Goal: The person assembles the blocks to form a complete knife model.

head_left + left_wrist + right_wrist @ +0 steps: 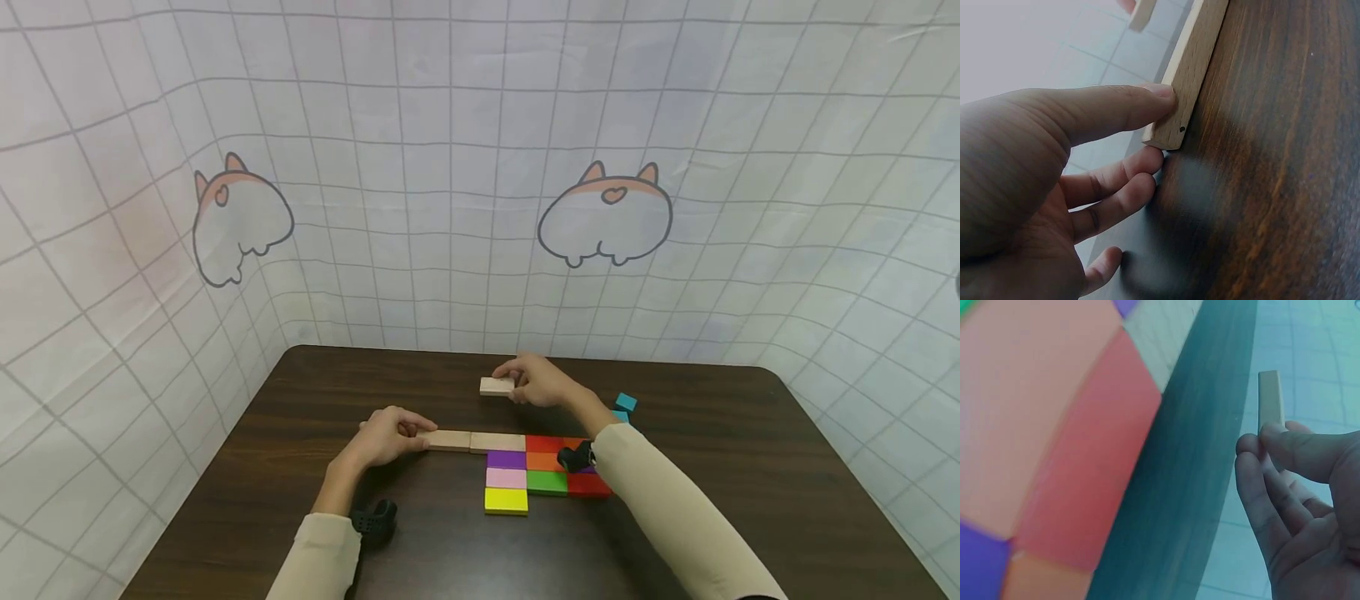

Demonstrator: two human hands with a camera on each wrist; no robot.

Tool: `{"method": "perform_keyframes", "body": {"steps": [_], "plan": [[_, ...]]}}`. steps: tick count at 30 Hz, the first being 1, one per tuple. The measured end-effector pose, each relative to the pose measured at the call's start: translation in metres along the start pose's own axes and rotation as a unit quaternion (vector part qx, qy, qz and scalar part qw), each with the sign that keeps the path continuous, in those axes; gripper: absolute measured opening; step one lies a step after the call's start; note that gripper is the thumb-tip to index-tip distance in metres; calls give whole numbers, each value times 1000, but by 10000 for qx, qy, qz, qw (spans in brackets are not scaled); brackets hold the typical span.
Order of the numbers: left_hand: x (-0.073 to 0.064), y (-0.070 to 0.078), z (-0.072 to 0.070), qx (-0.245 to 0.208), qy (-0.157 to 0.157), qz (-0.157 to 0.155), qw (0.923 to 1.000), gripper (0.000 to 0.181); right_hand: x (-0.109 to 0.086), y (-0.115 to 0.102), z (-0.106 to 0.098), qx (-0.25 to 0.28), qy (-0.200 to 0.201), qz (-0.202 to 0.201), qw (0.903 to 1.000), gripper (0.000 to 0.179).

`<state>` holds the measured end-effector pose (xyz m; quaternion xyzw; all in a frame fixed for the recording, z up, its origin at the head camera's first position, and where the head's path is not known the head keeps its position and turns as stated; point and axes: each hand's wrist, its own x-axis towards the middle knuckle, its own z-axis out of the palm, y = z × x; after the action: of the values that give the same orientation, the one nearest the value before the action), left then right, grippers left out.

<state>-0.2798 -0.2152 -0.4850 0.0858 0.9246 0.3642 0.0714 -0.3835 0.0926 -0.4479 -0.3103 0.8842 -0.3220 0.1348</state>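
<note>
My left hand (386, 437) pinches the left end of a plain wooden block (447, 441) on the table, thumb on its near side. In the left wrist view the thumb presses that block's face (1190, 81), and other fingers curl by its end. A second plain block (498, 443) joins it on the right, meeting a red block (544, 444). Farther back, my right hand (543, 382) pinches a loose plain block (495, 387) between thumb and fingertips. The right wrist view shows this block (1269, 397) held up, apart from the coloured blocks.
Purple (507, 460), pink (506, 478), yellow (506, 501) and green (547, 482) blocks lie flat, edge to edge. The right forearm partly covers the pattern. Blue blocks (626, 402) lie beyond it. A white grid-patterned cloth (450, 208) surrounds the dark table (315, 392).
</note>
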Motion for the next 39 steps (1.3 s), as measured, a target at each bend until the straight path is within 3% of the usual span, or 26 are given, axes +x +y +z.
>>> {"method": "perform_keyframes", "body": {"steps": [17,30,39], "plan": [[2,-2,0,103,56,-30,9999,19,-88,-6,-2,-313,148,-351,9988,36],[2,-3,1,83,62,-10,9999,19,-142,1,2,-6,194,-275,9994,37],[1,0,1,61,50,18,10000,19,-169,5,11,-27,161,-227,9996,35]]}}
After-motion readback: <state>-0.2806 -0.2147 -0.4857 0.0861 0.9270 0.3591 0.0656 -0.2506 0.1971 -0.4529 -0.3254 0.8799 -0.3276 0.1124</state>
